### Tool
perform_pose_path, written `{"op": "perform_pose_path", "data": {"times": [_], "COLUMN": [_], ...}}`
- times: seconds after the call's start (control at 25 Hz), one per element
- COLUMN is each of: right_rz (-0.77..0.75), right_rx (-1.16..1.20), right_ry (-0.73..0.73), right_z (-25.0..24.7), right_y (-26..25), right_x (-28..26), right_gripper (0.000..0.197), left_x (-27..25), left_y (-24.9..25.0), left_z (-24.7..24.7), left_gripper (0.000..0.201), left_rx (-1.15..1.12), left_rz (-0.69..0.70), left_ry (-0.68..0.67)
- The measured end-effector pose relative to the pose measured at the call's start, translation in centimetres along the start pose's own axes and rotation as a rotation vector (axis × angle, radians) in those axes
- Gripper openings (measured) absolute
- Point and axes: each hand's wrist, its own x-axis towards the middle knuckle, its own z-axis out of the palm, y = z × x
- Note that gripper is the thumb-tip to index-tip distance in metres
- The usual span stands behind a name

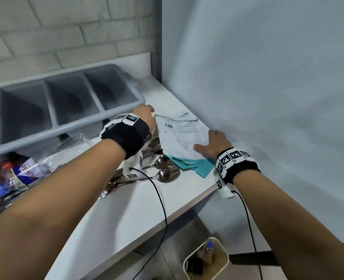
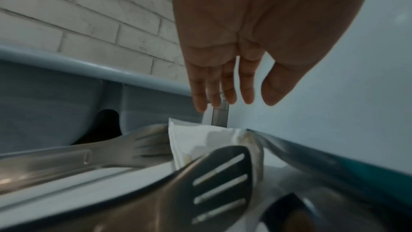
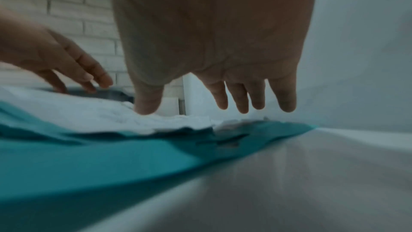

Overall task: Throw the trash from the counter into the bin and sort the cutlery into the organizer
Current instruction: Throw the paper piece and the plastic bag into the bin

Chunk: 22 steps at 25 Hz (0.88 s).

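Hands: two, both over the paper in the counter's [image 1: 126,215] far right corner.
Left hand [image 1: 145,116]: fingers straight and spread, holding nothing, at the sheet's far left edge.
Right hand [image 1: 213,144]: fingers spread, thumb tip touching the white paper [image 1: 183,136].
White paper: one crumpled sheet, long axis running away toward the wall.
Teal paper [image 1: 195,165]: a few layers under the white sheet.
Cutlery [image 1: 163,170]: several spoons, exact number unclear, bowls toward the paper.
Organizer [image 1: 66,102]: one, four compartments visible.
Plastic bottle [image 1: 15,174]: one, lying on its side.
Bin [image 1: 207,259]: one, on the floor below.
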Motion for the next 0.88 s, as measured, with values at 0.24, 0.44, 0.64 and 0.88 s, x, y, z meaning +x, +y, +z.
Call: {"op": "perform_pose_path", "data": {"times": [0.24, 0.44, 0.64, 0.88], "right_rz": [0.106, 0.167, 0.196, 0.164], "right_rx": [-0.036, -0.045, 0.185, 0.362], "right_ry": [-0.047, -0.032, -0.084, 0.106], "right_z": [-0.2, -0.5, -1.4, -2.5], "right_y": [-1.0, -1.4, -1.5, -0.7], "right_x": [1.1, 1.2, 1.0, -0.6], "right_gripper": [0.122, 0.114, 0.069, 0.042], "left_x": [3.2, 3.5, 3.6, 1.5], "left_y": [-0.8, -0.8, -0.7, -1.3], "left_z": [0.8, 0.3, 0.3, -0.3], "left_gripper": [0.046, 0.050, 0.057, 0.059], "left_rx": [0.233, 0.474, 0.554, 0.415], "left_rz": [0.040, 0.049, 0.133, 0.199], "left_ry": [-0.212, -0.364, -0.318, -0.102]}}
